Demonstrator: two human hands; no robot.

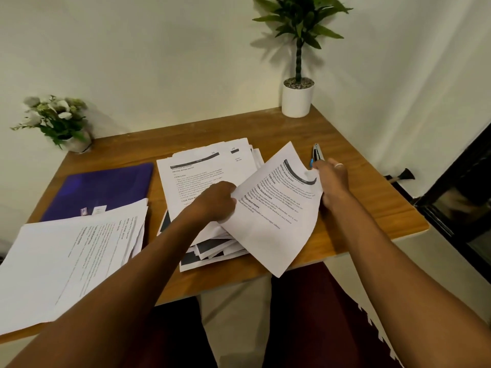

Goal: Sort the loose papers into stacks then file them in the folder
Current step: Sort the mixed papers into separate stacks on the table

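Note:
A loose pile of printed papers [202, 171] lies in the middle of the wooden table [366, 208]. I hold one printed sheet [276, 224] lifted and tilted over the pile's right side. My left hand [218, 201] pinches its left edge. My right hand [332, 184] grips its upper right edge, curling the paper. A second stack of papers [71, 264] lies at the near left, overhanging the table edge. The purple folder [103, 189] lies shut at the far left, partly under that stack.
A stapler [317, 155] lies just beyond my right hand. A white pot with a tall green plant [297, 98] stands at the far right corner. A small flower pot [77, 143] stands at the far left corner. The wall runs close behind.

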